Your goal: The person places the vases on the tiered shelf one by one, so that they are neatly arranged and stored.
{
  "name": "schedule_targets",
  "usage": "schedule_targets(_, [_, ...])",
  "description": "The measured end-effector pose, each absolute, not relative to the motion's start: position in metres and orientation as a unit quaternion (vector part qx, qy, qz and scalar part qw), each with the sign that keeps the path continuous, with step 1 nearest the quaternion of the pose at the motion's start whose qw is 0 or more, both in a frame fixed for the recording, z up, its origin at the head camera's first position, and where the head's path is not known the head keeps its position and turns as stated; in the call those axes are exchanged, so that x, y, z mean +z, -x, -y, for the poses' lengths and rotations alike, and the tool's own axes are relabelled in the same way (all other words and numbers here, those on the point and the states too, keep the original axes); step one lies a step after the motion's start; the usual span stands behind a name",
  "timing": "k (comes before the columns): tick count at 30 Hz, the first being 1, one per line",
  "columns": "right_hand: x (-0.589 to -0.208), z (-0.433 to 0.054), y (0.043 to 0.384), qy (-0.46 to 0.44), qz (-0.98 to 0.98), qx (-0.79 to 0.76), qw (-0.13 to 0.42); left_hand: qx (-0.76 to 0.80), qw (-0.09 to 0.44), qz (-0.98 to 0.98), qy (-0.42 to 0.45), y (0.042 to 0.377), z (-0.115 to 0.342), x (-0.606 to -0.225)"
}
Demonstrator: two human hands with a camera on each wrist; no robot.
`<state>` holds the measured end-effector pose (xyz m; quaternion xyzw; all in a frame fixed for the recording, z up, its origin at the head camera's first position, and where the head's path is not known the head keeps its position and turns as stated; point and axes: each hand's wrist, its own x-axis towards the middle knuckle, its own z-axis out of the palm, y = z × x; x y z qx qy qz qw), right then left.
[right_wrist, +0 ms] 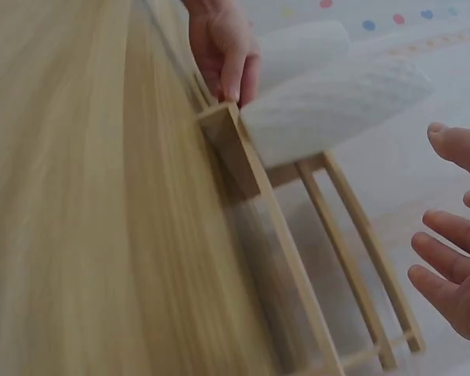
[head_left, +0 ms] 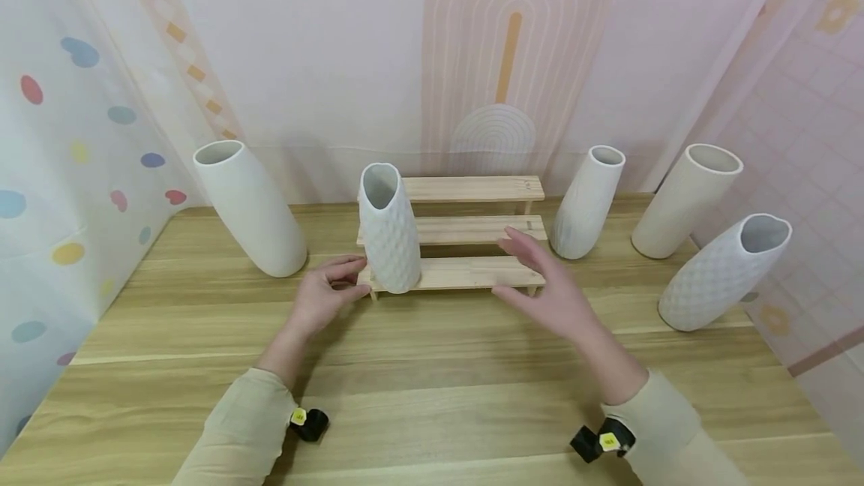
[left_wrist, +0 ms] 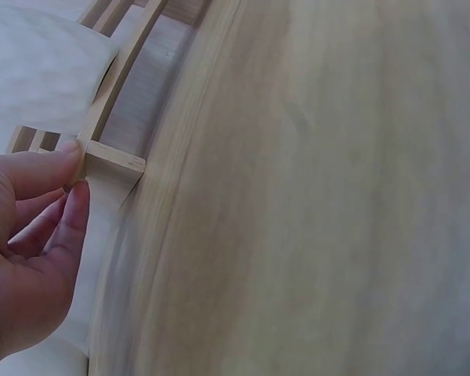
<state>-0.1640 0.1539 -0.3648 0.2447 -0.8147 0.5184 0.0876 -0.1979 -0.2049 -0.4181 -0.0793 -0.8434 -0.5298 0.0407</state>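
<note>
A three-tier wooden display stand stands on the table. On the left end of its lowest step rests a white vase with a dimpled surface and a wavy rim, standing upright. My left hand pinches the left end of that lowest step between thumb and fingers, beside the vase; the left wrist view shows the grip on the step closely. Near the stand's right end, my right hand hovers with fingers spread and nothing held. In the right wrist view, the right hand is apart from the stand.
A smooth white vase stands left of the stand. To the right are a slim white vase, a cream cylindrical vase and a textured white vase. A patterned curtain hangs behind the wooden table.
</note>
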Motion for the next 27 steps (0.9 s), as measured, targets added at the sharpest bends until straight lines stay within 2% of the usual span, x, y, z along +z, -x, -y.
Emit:
schedule_targets(12, [-0.379, -0.219, 0.152, -0.199, 0.834, 0.496, 0.137, -0.533, 0.034, 0.842, 0.079, 0.197, 0.206, -0.417])
schedule_targets(27, [-0.355, -0.278, 0.131, -0.223, 0.820, 0.465, 0.247, -0.524, 0.036, 0.847, 0.082, 0.196, 0.206, -0.416])
